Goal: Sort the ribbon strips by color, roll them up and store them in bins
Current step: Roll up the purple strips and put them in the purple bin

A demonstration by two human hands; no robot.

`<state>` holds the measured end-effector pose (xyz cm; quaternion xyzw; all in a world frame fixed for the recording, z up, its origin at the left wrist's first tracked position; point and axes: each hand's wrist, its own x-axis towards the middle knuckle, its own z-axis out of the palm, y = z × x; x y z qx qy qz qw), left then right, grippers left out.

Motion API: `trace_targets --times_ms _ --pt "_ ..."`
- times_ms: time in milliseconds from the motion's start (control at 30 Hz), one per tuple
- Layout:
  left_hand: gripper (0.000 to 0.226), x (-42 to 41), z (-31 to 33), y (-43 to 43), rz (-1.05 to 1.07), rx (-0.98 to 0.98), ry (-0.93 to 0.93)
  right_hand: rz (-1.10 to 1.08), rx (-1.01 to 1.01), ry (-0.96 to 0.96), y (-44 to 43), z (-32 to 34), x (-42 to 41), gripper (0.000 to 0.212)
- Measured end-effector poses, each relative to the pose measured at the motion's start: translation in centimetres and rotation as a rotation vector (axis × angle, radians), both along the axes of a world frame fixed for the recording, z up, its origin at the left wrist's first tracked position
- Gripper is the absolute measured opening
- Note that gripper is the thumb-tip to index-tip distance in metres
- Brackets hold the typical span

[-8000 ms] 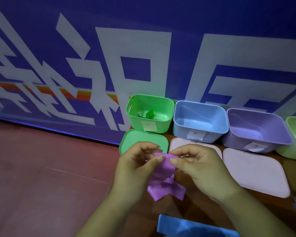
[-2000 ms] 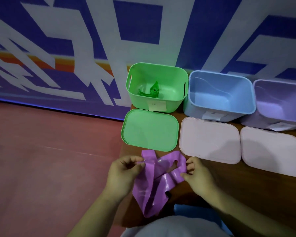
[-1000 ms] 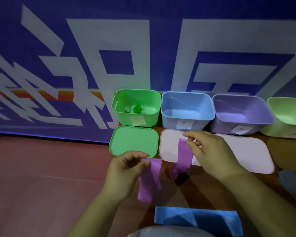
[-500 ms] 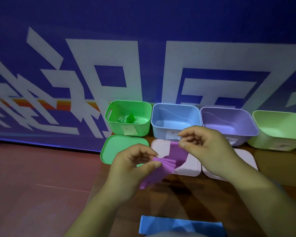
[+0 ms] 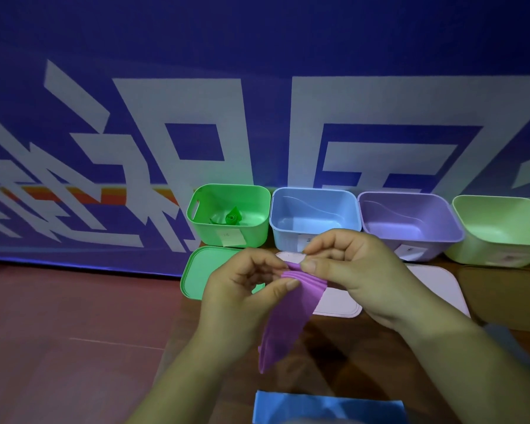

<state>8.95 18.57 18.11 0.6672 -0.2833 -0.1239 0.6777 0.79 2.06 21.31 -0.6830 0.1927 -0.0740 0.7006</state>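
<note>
Purple ribbon strip [image 5: 285, 316] at frame centre, top end pinched between left hand [image 5: 242, 289] and right hand [image 5: 349, 270], tail hanging toward the bench [image 5: 380, 362]. Rolling just starting, by the look of it. Next: winding tight, then dropping into the purple bin [image 5: 410, 221], upper right. Blue strip [image 5: 328, 408] waiting at bottom edge; green bin [image 5: 230, 214] already holding a roll.

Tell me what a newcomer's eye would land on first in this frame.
Centre frame, the left hand and right hand pinch a purple ribbon strip at its top, the rest hanging down. Behind them stands a row of open bins against the blue wall; the green bin on the left already holds a green roll.
</note>
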Motion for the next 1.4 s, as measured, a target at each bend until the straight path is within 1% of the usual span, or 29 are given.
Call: trace_targets --times_ms 133,233,400,500,567,667,700,767,833,867,933,967,1033,1133,1233,1333,1400 --pt "0.033 0.4 -0.3 0.2 0.013 0.004 -0.012 0.001 0.061 -0.003 0.4 0.1 0.3 0.013" --pt "0.036 0.9 -0.4 0.2 0.017 0.037 -0.067 0.012 0.049 0.008 0.5 0.0 0.5 0.014" --pt "0.034 1.3 -0.3 0.2 -0.013 0.058 -0.030 0.034 0.103 -0.007 0.1 -0.6 0.4 0.014" --pt "0.030 1.7 -0.3 0.5 0.008 0.159 -0.159 0.040 0.157 -0.047 -0.7 -2.1 0.1 0.023" --pt "0.030 1.9 -0.3 0.5 -0.013 0.243 -0.231 0.093 0.148 -0.054 -1.3 -3.6 0.0 0.031" --pt "0.032 2.5 -0.2 0.6 -0.091 0.281 -0.275 0.184 0.046 0.046 -2.0 -6.7 0.2 0.046" --pt "0.032 2.7 -0.2 0.6 -0.114 0.281 -0.268 0.204 -0.006 0.086 -2.2 -7.8 0.4 0.052" --pt "0.031 3.0 0.0 0.7 -0.163 0.240 -0.194 0.264 -0.077 0.135 -2.4 -10.0 0.8 0.063" --pt "0.030 3.2 0.1 0.8 -0.209 0.168 -0.110 0.322 -0.066 0.158 -2.2 -12.2 1.1 0.070" --pt "0.029 3.3 0.1 0.8 -0.216 0.159 -0.101 0.324 -0.026 0.159 -2.0 -13.1 1.3 0.071" --pt "0.025 3.5 -0.1 0.9 -0.221 0.178 -0.101 0.277 0.134 0.175 -1.6 -14.6 1.5 0.066" --pt "0.022 3.6 -0.3 1.0 -0.221 0.186 -0.091 0.266 0.212 0.183 -1.5 -15.2 1.5 0.060" --pt "0.014 4.0 -1.0 1.3 -0.225 0.202 -0.057 0.259 0.280 0.192 -1.5 -15.8 1.0 0.047" --pt "0.011 4.5 -1.9 1.8 -0.231 0.195 0.019 0.244 0.259 0.163 -1.9 -16.4 0.0 0.034" --pt "0.006 4.6 -2.8 2.1 -0.233 0.197 0.100 0.213 0.210 0.162 -3.0 -17.0 -0.8 0.034" --pt "0.018 4.5 -4.3 2.1 -0.222 0.256 0.193 0.236 0.127 0.199 -4.3 -17.0 -1.1 0.031" --pt "0.019 4.8 -5.4 2.2 -0.219 0.295 0.242 0.246 0.060 0.207 -5.2 -16.8 -1.2 0.027"
